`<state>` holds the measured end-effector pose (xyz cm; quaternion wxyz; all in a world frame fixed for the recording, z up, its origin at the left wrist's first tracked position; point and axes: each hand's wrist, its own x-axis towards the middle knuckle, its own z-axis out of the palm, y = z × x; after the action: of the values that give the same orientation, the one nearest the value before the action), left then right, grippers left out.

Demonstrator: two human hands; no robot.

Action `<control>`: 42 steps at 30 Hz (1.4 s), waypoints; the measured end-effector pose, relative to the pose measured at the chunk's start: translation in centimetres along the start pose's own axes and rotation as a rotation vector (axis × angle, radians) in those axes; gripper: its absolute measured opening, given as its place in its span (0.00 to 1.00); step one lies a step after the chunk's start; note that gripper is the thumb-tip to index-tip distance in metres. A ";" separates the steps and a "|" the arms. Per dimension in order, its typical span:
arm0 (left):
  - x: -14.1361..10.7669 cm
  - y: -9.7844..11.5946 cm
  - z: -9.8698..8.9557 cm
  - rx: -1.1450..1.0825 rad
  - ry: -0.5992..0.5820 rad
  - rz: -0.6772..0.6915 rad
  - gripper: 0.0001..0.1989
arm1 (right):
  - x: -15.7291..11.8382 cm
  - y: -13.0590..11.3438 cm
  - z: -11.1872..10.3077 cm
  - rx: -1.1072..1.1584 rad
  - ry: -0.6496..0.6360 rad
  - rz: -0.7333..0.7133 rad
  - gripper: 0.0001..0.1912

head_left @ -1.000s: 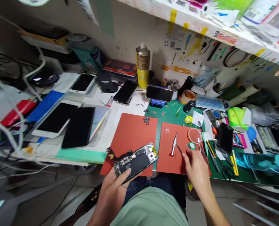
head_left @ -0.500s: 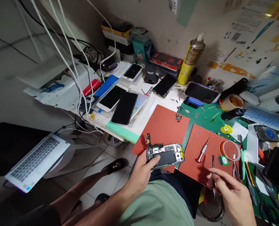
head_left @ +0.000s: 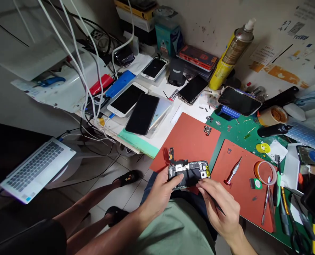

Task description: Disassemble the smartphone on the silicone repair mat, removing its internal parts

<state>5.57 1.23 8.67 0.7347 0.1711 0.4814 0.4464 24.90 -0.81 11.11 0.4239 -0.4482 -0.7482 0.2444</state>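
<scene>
An opened phone (head_left: 189,174) with its inner parts showing rests in my left hand (head_left: 161,191), whose thumb lies over its dark middle part. A small board on a flex strip (head_left: 171,155) sticks up from the phone's left end. My right hand (head_left: 221,205) pinches a thin dark tool (head_left: 218,206), with the fingertips at the phone's lower right edge. The tool's tip is hidden by the fingers. On the right red mat (head_left: 242,170) lie a screwdriver (head_left: 234,170), a roll of tape (head_left: 265,173) and a small green-and-white piece (head_left: 255,183).
Several phones, one a dark phone (head_left: 142,114), lie on the white table part. A yellow spray can (head_left: 230,55) stands by the wall. Tools crowd the right side, with scissors (head_left: 299,235). White cables (head_left: 80,67) hang at left above a laptop (head_left: 39,170). Another person's legs (head_left: 88,203) show below.
My right hand has moved left from the right mat to the phone, carrying the dark tool. The view has shifted a little; my left hand still holds the phone.
</scene>
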 end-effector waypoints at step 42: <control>0.1 -0.1 0.1 0.042 0.036 0.016 0.16 | -1.0 1.8 1.8 -0.289 -0.143 -0.348 0.28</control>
<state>5.70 1.23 8.56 0.7184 0.1821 0.5024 0.4453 24.45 -0.76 8.44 0.3369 -0.3500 -0.8695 0.0891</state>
